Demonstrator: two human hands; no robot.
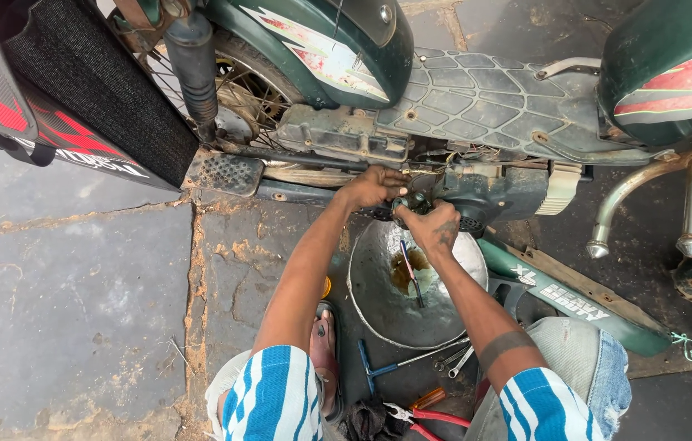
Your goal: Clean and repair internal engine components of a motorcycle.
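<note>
Both hands up under the scooter's engine [489,192]: left hand [372,186] and right hand [436,229] close together, gripping a small part [409,204], metal pan [378,310] right below.

floor: cracked stone paving [76,286] | on it: metal basin [411,294], T-wrench [378,367], pliers [431,418], spanners [456,359]

Soft even daylight, sharp, slight edge distortion.
</note>
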